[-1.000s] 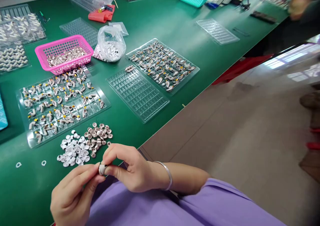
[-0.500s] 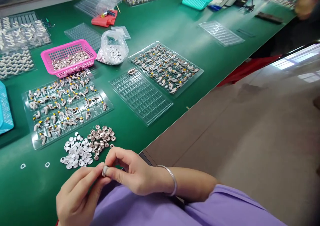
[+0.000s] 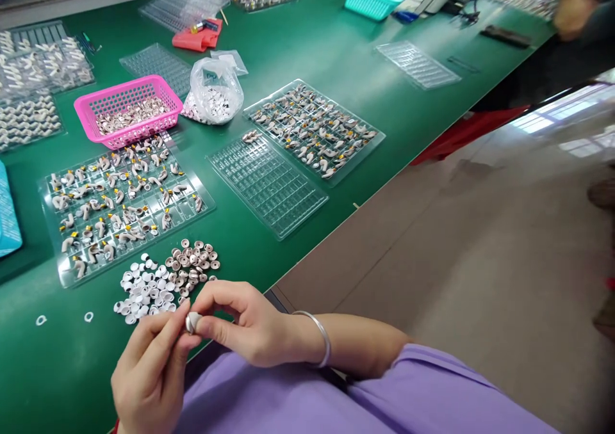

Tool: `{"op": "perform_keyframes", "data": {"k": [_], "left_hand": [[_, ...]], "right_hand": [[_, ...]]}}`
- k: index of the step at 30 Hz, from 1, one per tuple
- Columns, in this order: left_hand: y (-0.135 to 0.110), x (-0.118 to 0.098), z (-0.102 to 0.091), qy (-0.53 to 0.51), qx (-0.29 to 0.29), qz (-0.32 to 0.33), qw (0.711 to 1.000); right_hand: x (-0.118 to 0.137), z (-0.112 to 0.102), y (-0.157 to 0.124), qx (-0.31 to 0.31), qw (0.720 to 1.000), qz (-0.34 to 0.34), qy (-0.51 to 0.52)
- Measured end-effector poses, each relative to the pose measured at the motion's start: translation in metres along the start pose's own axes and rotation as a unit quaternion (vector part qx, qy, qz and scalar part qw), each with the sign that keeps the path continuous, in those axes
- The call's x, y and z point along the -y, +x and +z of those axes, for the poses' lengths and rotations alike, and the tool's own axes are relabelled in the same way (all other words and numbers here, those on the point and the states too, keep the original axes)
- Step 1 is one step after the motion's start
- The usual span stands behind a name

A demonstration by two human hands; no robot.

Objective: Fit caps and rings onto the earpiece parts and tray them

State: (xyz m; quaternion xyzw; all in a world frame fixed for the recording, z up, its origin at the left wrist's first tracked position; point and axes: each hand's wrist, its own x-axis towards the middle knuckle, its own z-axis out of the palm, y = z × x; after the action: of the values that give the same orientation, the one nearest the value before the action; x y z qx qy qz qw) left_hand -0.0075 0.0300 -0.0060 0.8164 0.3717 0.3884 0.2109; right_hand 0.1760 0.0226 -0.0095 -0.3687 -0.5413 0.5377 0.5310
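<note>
Between the fingertips of both hands is a small rounded grey-white part [image 3: 193,322], held just off the front edge of the table. My right hand [image 3: 240,322], with a silver bangle at the wrist, pinches it from the right. My left hand [image 3: 151,367] pinches it from the left, and its fingers hide some of the part. Just beyond the hands lie a pile of white round caps [image 3: 144,290] and a pile of beige cup-shaped pieces with a hole [image 3: 195,258]. Behind them, a clear tray [image 3: 196,194] holds curved grey pieces with yellow tabs.
A pink basket [image 3: 84,111] of small pieces stands behind the tray, beside a plastic bag [image 3: 216,98] of white pieces. To the right lie a mostly bare clear tray [image 3: 278,191] and a filled one [image 3: 379,138]. Another person's hand [image 3: 571,8] shows at far right.
The view has shifted slightly. The held part has turned between my fingertips and shows more of its pale rounded side. Both hands still pinch it.
</note>
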Motion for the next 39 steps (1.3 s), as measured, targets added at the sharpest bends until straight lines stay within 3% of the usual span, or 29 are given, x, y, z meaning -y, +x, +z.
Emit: {"op": "perform_keyframes", "data": {"k": [5, 12, 18, 39], "left_hand": [[-0.0028, -0.0036, -0.0009, 0.057, 0.001, 0.027, 0.998], [-0.0063, -0.0019, 0.0027, 0.066, -0.020, 0.027, 0.997], [-0.0072, -0.0030, 0.0054, 0.043, -0.039, 0.016, 0.998], [-0.0096, 0.0000, 0.0069, 0.043, -0.042, 0.029, 0.998]], "right_hand": [[0.0007, 0.0011, 0.0012, -0.012, 0.989, -0.096, -0.109], [-0.0009, 0.0026, -0.0002, -0.030, 0.970, -0.167, -0.173], [0.0010, 0.0040, -0.0019, -0.024, 0.979, -0.121, -0.163], [0.0060, 0.0015, -0.0021, -0.015, 0.970, -0.130, -0.207]]}}
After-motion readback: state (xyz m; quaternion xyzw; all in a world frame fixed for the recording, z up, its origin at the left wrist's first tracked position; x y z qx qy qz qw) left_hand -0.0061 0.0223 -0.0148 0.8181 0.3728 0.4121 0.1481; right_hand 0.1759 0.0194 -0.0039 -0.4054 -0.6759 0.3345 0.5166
